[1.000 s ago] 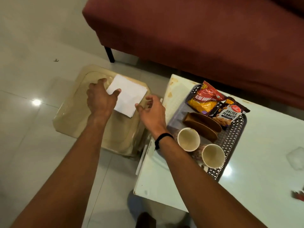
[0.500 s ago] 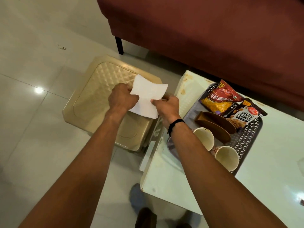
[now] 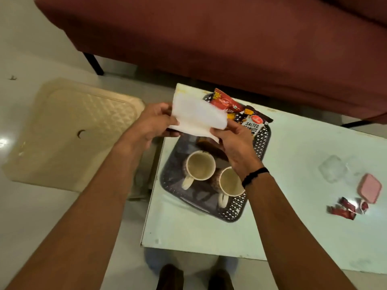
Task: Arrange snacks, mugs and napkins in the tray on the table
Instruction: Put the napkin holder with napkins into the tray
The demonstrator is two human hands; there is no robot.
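A white napkin (image 3: 196, 118) is held in the air above the far end of the dark tray (image 3: 236, 208), pinched at its left edge by the left hand (image 3: 155, 124) and at its right corner by the right hand (image 3: 234, 141). On the tray, which rests on the pale counter (image 3: 293, 206), two empty mugs (image 3: 201, 167) are set side by side at the near end, while a red snack packet (image 3: 226, 103) and a packet of salted peanuts (image 3: 251, 122) are laid at the far end.
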